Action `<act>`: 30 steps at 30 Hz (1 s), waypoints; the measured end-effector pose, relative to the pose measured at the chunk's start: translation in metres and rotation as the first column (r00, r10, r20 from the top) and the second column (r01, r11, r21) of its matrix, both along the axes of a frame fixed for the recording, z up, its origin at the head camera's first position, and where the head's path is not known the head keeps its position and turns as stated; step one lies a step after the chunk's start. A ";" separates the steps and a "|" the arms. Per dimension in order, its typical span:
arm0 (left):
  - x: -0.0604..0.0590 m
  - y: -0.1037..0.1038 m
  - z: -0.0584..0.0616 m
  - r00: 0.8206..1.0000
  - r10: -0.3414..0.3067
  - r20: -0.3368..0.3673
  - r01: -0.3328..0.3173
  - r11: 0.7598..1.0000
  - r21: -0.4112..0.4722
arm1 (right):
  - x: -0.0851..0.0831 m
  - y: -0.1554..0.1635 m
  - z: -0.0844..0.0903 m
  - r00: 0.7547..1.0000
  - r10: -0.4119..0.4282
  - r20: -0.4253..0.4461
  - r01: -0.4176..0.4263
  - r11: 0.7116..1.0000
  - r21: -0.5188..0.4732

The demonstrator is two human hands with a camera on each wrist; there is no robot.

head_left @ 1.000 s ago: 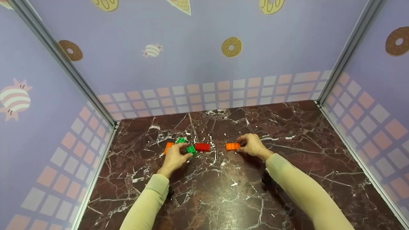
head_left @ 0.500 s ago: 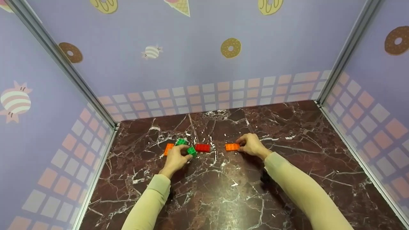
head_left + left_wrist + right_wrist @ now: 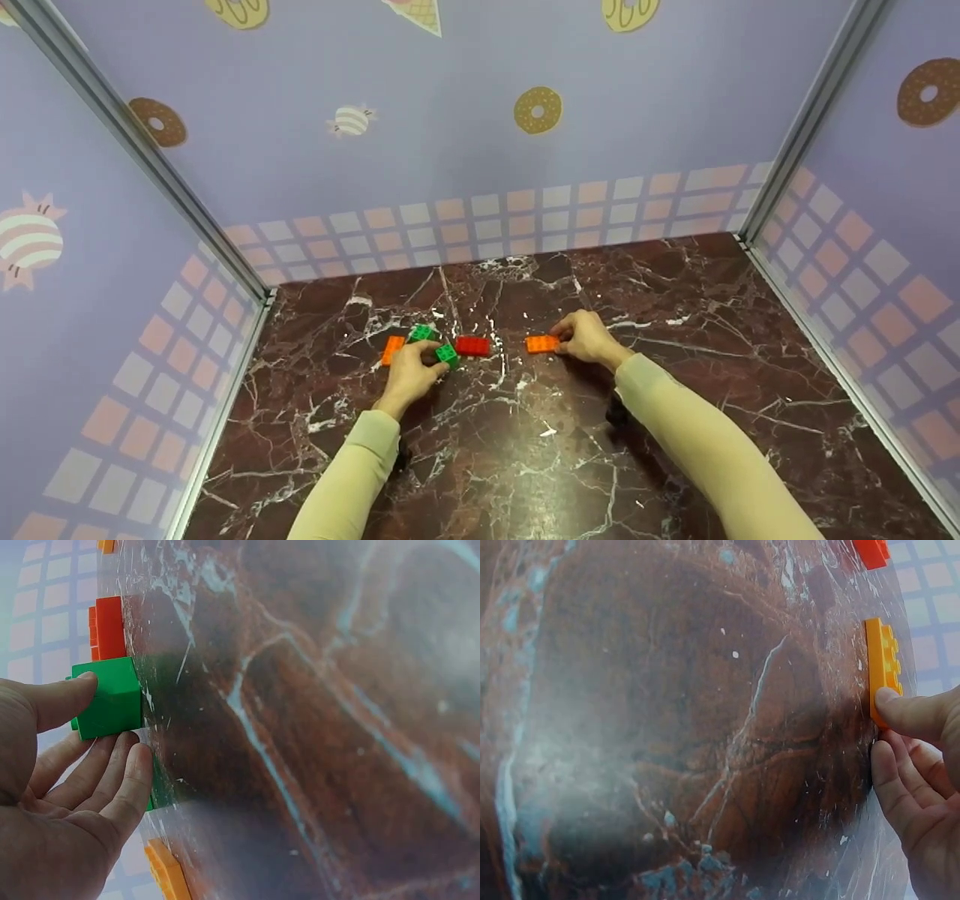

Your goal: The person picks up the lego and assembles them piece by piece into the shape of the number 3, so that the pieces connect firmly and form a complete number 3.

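Near to far on the marble table: the left hand pinches a green brick between thumb and curled fingers, apparently to steady it. At its 11 o'clock lie an orange brick and a second green brick. At 3 o'clock sits a red brick. The right hand holds a flat orange plate by its end, fingers curled. No containers are present.
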State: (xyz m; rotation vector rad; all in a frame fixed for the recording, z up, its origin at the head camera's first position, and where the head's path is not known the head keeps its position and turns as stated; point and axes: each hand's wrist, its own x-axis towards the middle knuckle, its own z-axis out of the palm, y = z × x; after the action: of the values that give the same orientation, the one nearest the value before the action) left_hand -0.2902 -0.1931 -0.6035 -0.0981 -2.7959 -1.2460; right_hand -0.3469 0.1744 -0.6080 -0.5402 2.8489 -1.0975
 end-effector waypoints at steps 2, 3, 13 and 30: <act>0.000 0.000 0.000 1.000 0.005 -0.004 -0.005 1.000 0.000 | 0.000 -0.001 0.001 1.000 -0.004 0.000 0.004 1.000 0.000; 0.001 -0.001 0.000 1.000 0.007 -0.004 -0.007 1.000 0.001 | 0.000 -0.001 0.001 1.000 -0.007 0.000 0.007 1.000 0.000; 0.002 -0.002 0.002 1.000 0.016 -0.008 -0.016 1.000 -0.013 | -0.001 -0.002 0.003 1.000 -0.031 0.006 0.030 0.999 0.011; 0.009 0.007 0.009 1.000 0.020 -0.012 -0.020 1.000 -0.009 | -0.002 -0.002 0.000 1.000 -0.028 -0.002 0.028 1.000 0.014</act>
State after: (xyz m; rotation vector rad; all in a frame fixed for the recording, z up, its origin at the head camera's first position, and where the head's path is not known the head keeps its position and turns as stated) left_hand -0.2815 -0.1859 -0.5946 -0.0769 -2.7855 -1.2250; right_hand -0.3489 0.1725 -0.6078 -0.5029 2.8723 -1.0803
